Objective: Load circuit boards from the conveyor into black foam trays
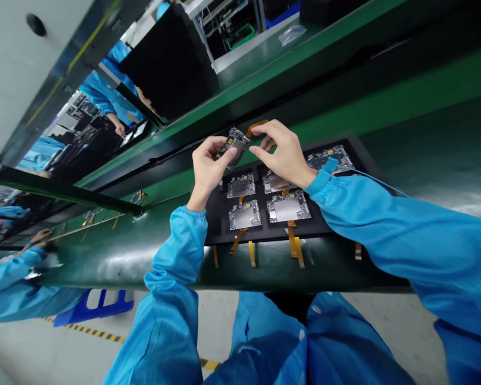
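Note:
A small circuit board (235, 145) is held up and tilted in my left hand (209, 167), the thumb lying across its face. My right hand (282, 149) is beside the board's right edge, pinching an orange flat ribbon cable (256, 127) between its fingers. Where the cable meets the board is too small to make out. Below both hands lies a black foam tray (214, 216) with several circuit boards in its compartments, among them a silver-plated board (289, 207) and another board (244, 215). Orange ribbon cables (292, 240) hang over the tray's front edge.
The tray sits on a green conveyor belt (164, 240). A dark rail and a raised green ledge (256, 88) run behind it. At left, a metal post (76, 192) crosses over the belt, and a co-worker's blue sleeve (20, 267) reaches in. A clear plastic bag (292, 35) lies on the ledge.

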{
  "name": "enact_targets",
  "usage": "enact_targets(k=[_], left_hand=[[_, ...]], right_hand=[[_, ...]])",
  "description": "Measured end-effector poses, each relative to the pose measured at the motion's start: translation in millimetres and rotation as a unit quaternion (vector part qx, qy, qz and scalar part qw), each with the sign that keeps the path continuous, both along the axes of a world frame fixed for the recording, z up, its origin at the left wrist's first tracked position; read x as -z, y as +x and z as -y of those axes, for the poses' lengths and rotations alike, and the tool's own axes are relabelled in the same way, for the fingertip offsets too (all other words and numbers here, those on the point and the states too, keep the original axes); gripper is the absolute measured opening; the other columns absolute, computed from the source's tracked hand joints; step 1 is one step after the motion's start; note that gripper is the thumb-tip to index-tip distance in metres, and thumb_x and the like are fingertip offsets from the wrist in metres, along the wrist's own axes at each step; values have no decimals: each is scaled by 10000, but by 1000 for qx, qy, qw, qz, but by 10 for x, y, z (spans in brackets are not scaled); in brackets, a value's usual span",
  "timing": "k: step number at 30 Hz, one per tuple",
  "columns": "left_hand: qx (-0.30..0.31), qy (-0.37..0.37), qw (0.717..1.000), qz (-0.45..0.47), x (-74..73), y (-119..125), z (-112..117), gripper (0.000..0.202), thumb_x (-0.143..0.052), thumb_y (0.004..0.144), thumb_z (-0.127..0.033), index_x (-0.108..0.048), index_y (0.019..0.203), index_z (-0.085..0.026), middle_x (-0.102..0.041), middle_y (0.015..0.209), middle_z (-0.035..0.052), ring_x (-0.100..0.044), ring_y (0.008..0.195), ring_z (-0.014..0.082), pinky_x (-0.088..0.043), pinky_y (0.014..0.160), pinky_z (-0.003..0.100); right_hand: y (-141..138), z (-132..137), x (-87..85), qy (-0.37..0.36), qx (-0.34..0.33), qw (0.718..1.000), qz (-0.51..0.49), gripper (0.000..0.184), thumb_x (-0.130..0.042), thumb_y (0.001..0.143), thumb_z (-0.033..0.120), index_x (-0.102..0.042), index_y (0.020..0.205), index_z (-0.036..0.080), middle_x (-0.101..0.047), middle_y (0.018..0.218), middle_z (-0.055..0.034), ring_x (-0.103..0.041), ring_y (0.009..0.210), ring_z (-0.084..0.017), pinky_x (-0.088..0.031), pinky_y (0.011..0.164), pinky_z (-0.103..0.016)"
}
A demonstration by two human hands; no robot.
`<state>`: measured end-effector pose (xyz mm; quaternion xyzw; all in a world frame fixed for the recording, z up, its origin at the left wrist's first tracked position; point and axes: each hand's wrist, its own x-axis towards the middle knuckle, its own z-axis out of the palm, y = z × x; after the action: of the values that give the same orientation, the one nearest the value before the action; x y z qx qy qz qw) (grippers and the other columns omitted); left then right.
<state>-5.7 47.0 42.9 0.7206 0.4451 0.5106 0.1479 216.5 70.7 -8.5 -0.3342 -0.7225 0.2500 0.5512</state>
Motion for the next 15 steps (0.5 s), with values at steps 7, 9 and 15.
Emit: enact_targets(k=[7,9,15], left_hand=[[18,15,999,24,140,75,45,487,-914,877,-699,-854,1013,-235,-809,946,52,-738,835,197,-583,766,330],[25,23,999,18,131,81,92,459,-890,906,-695,-867,1005,-247,-815,962,61,-753,879,215,-602,817,353],[17,-3,1000,24,135,85,140,524,-854,910,-754,-847,1081,-259,-810,1064,75,-787,1033,262,-639,952,399]], right_hand=[[-28,37,-81,-50,-10,998,-31,141,-792,948,282,-804,1061,199,-816,1061,-81,-743,947,-277,-601,891,-437],[-16,85,-147,-92,-35,994,-46,83,-825,919,285,-793,947,214,-814,984,-62,-742,957,-274,-582,904,-418],[0,145,-242,-197,-69,974,-90,190,-918,814,316,-749,797,230,-775,873,-35,-724,962,-273,-565,873,-391]])
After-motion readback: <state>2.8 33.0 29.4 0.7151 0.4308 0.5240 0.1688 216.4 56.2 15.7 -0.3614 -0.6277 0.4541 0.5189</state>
